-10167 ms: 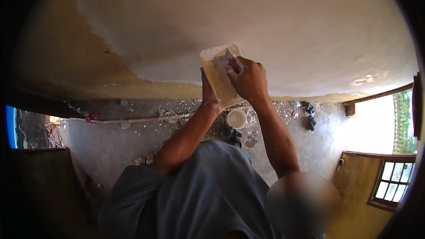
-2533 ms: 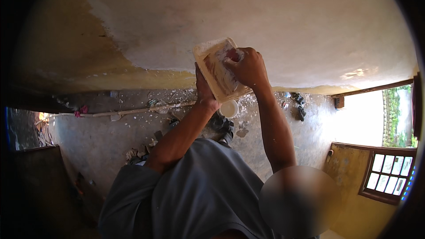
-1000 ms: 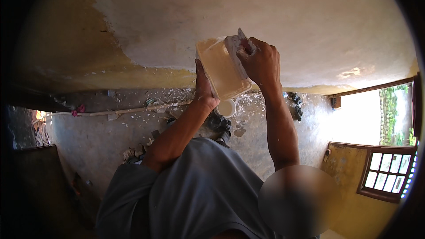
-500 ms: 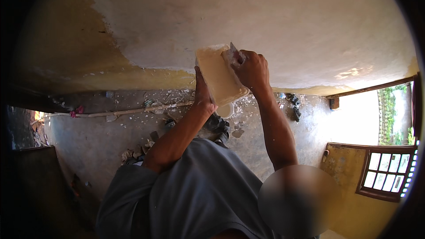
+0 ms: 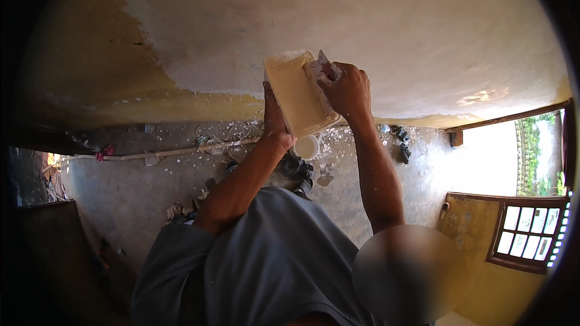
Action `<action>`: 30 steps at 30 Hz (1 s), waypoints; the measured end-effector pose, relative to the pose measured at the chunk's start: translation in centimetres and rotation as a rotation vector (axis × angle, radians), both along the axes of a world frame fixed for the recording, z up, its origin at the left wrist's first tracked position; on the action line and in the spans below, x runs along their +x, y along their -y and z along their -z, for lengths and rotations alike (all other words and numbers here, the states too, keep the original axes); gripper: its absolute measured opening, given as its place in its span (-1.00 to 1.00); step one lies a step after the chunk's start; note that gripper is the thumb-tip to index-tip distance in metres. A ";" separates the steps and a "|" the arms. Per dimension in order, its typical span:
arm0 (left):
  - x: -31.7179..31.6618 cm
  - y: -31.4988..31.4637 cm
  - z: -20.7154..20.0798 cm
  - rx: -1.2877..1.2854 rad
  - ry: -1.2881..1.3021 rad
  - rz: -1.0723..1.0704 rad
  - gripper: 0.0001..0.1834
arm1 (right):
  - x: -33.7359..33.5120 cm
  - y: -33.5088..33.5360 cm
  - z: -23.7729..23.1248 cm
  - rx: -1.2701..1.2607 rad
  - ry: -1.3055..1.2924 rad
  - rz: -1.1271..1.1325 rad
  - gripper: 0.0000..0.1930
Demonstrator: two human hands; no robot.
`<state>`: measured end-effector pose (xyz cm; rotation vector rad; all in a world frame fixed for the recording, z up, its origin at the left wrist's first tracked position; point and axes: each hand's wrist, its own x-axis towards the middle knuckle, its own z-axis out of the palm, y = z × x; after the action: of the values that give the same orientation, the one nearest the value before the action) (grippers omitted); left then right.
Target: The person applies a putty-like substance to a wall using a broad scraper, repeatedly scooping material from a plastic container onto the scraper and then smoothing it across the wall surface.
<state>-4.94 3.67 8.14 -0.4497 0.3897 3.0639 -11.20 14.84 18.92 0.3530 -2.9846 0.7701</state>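
My left hand (image 5: 276, 118) grips a rectangular tray (image 5: 284, 57) by its left side and lower corner, tilted up before the wall. Smooth cream-coloured plaster (image 5: 296, 93) coats the inside. A putty knife (image 5: 322, 64) with a plaster-smeared handle is in my right hand (image 5: 347, 92), its fingers wrapped round it. The knife lies at the tray's right edge; how far its blade reaches into the plaster I cannot make out. Ahead, the wall (image 5: 338, 12) carries a broad pale coat, with bare yellowish-brown wall (image 5: 78, 54) at the left.
Beneath the tray a white bucket (image 5: 307, 147) stands on the grey floor (image 5: 139, 193), which is spattered with white bits. A long pole (image 5: 175, 152) lies to the left. Dark crumpled scraps (image 5: 401, 143) sit near the wall's foot. At right are a bright doorway (image 5: 483, 160) and a window (image 5: 531, 229).
The tray has shifted slightly up and left, turning a little. My right hand and the putty knife have moved slightly up along its right edge. Both hands keep their hold.
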 end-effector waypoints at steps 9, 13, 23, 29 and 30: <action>0.0 0.2 -0.4 0.017 -0.015 0.043 -0.23 | 1.2 1.1 -0.2 -0.057 -0.006 -0.046 -0.60; -0.1 0.1 -0.9 0.071 0.006 0.044 -0.23 | 1.3 1.6 0.5 -0.161 0.055 -0.084 -0.60; 0.2 -0.2 -0.5 0.035 -0.113 0.039 -0.19 | 2.0 2.1 1.4 -0.260 0.033 -0.086 -0.59; 0.2 -0.1 -1.1 0.012 -0.105 0.042 -0.11 | 2.2 1.9 0.4 -0.315 0.003 -0.053 -0.60; 0.1 -0.2 -1.3 -0.013 -0.109 0.028 -0.12 | 2.2 1.9 0.3 -0.328 0.025 -0.021 -0.60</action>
<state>-4.80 3.91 9.40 -0.2752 0.4151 3.0693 -9.03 12.98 18.59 0.3585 -2.8088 1.2486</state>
